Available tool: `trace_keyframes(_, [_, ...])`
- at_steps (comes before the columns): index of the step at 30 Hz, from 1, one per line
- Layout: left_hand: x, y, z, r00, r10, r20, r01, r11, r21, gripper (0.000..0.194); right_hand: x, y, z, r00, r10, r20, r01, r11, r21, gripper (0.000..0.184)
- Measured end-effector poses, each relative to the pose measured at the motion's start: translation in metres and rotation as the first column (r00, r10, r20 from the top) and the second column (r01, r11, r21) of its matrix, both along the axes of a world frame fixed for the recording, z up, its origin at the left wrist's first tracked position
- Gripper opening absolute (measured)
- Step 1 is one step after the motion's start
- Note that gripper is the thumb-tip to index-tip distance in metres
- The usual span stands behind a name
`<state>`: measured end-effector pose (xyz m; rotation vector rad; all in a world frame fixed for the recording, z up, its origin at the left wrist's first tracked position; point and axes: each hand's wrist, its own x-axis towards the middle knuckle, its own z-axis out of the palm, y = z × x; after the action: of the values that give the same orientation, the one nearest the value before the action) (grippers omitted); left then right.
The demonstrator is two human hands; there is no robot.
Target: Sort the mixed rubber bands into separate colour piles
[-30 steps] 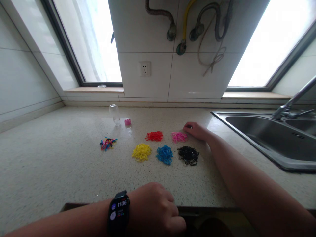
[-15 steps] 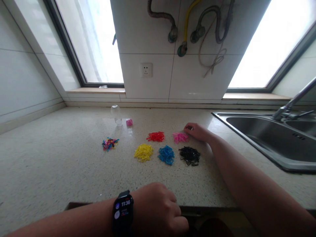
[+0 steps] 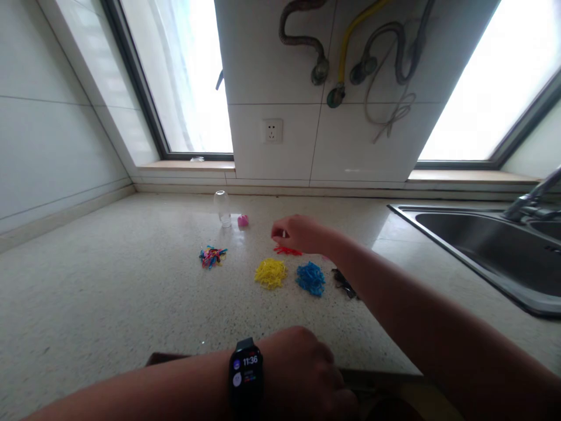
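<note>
My right hand (image 3: 294, 233) is over the back of the counter, its fingers curled and pinched together; what they may hold is hidden. Under it lies a pile of red rubber bands (image 3: 287, 250), partly covered. Closer to me are a yellow pile (image 3: 270, 273), a blue pile (image 3: 311, 278) and a black pile (image 3: 344, 283) half hidden by my right forearm. A small pile of mixed-colour bands (image 3: 213, 256) sits to the left. My left hand (image 3: 302, 371), with a watch on the wrist, rests as a fist at the front edge.
A clear bottle (image 3: 222, 209) stands upside down at the back left, beside a pink cap (image 3: 242, 221). A steel sink (image 3: 473, 257) with a tap is set into the counter on the right. Hoses and a socket (image 3: 272, 131) are on the wall.
My right hand has moved left from beside the pink pile to above the red one, its forearm now covering most of the pink pile. The view has shifted right-to-left slightly; my left fist stays put.
</note>
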<state>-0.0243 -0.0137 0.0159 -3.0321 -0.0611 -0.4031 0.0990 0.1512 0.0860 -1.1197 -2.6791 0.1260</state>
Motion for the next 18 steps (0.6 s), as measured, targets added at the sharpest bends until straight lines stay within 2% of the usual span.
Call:
trace_keyframes(4, [-0.001, -0.001, 0.001, 1.0, 0.0, -0.009, 0.001, 1.0, 0.006, 0.014, -0.062, 0.006, -0.009, 0.984, 0.133, 0.115, -0.137, 0.99, 0.02, 0.022])
trace_keyframes(9, [0.002, 0.003, -0.009, 1.0, -0.01, 0.0, 0.01, 1.0, 0.018, 0.01, -0.115, 0.016, -0.025, 0.964, 0.131, 0.23, -0.128, 0.991, -0.027, 0.026])
trace_keyframes(14, [0.005, 0.007, -0.023, 1.0, -0.031, -0.003, 0.031, 1.0, 0.005, 0.014, -0.138, 0.02, -0.03, 0.964, 0.09, 0.251, -0.088, 0.996, -0.017, 0.025])
trace_keyframes(18, [0.005, 0.006, -0.021, 1.0, -0.024, -0.01, 0.025, 1.0, 0.015, 0.015, -0.137, 0.02, -0.032, 0.966, 0.087, 0.243, -0.092, 0.996, 0.008, 0.024])
